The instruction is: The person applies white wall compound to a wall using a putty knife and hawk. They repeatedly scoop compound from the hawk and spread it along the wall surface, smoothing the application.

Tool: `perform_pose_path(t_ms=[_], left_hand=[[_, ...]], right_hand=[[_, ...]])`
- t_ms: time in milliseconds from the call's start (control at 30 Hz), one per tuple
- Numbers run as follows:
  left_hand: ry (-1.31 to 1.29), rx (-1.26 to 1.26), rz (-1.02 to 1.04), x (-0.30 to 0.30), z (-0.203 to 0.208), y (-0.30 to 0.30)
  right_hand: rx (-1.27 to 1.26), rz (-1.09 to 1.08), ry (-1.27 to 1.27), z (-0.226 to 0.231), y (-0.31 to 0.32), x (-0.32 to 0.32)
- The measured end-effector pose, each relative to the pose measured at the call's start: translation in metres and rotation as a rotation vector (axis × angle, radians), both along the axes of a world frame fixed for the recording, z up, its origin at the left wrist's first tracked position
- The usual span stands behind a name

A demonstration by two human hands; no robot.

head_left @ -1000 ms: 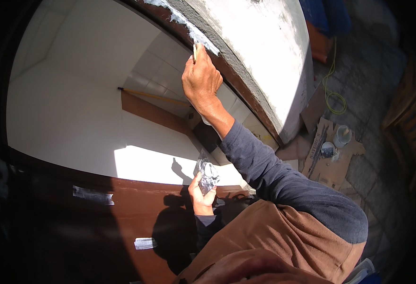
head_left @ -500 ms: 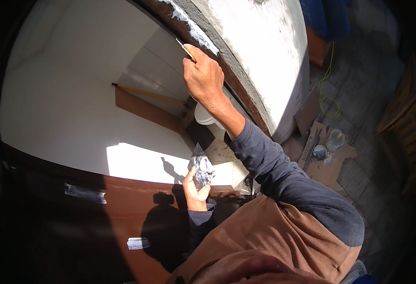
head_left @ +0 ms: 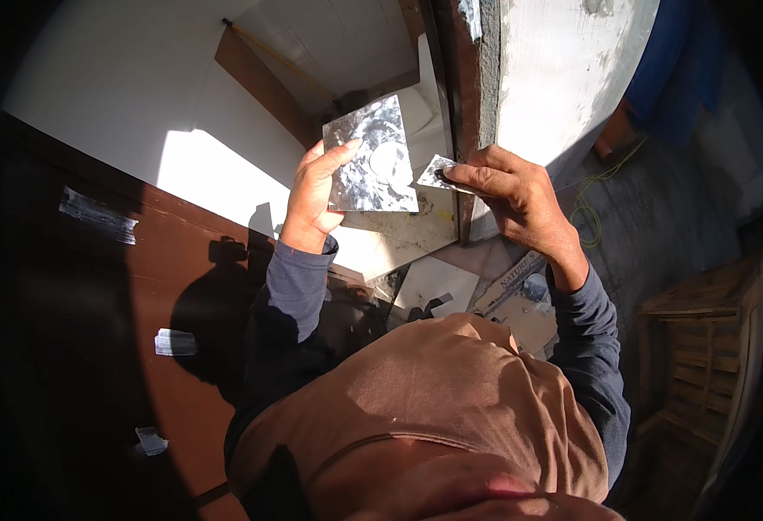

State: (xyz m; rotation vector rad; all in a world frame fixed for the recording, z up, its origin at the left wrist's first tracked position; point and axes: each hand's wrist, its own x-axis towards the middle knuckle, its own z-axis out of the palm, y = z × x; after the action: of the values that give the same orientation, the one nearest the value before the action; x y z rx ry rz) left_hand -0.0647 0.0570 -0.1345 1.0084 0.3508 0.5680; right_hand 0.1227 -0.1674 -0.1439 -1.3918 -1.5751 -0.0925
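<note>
My left hand (head_left: 310,198) grips a thin square plate (head_left: 347,187) by its left side, thumb on top. White filler is smeared over the plate, with a rounder dollop (head_left: 388,163) toward its right. Just right of it, my right hand (head_left: 525,200) pinches a small flat scraper (head_left: 434,172) streaked with white, its tip close to the plate's edge; I cannot tell whether they touch. Past the scraper stands a brown frame (head_left: 466,95) with a white filled stretch (head_left: 471,17) near the top of the view.
At left is a brown panel (head_left: 199,201) with white patches (head_left: 176,342). A yellow pole (head_left: 282,59) leans beyond a white wall. Rough plaster (head_left: 489,74) borders the frame. On the right lie cardboard (head_left: 520,304), a yellow-green hose (head_left: 583,210) and a wooden crate (head_left: 710,356).
My right hand has come down from the frame, bringing the scraper beside the plate. The left hand has raised the plate and turned its smeared face into view. My view has swung round.
</note>
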Motion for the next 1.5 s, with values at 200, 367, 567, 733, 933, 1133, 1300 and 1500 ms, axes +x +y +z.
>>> perform_pose_path(t_ms=[200, 367, 567, 733, 933, 1133, 1300, 1500], left_hand=[[0.093, 0.176, -0.005, 0.008, 0.016, -0.020], [0.097, 0.255, 0.064, 0.009, 0.014, -0.022], [0.028, 0.375, 0.175, 0.013, 0.002, -0.027], [-0.169, 0.056, 0.214, 0.005, 0.001, -0.010], [0.025, 0.878, 0.233, 0.004, -0.034, -0.026], [-0.228, 0.016, 0.006, 0.005, -0.017, -0.008], [-0.043, 0.228, 0.063, 0.008, 0.004, -0.007], [-0.060, 0.197, 0.022, 0.004, 0.008, 0.013]], right_hand=[[-0.010, -0.100, -0.293, 0.017, 0.002, 0.011], [-0.080, -0.074, -0.431, 0.029, 0.002, 0.007], [-0.158, -0.110, -0.507, 0.030, 0.002, -0.020], [-0.050, 0.020, -0.041, 0.015, 0.002, -0.009], [0.097, 0.010, 0.073, -0.022, 0.024, -0.018], [0.025, -0.280, -0.264, -0.009, 0.005, -0.002], [-0.089, -0.178, -0.466, 0.024, -0.002, -0.010], [-0.149, -0.203, -0.203, 0.032, 0.009, -0.028]])
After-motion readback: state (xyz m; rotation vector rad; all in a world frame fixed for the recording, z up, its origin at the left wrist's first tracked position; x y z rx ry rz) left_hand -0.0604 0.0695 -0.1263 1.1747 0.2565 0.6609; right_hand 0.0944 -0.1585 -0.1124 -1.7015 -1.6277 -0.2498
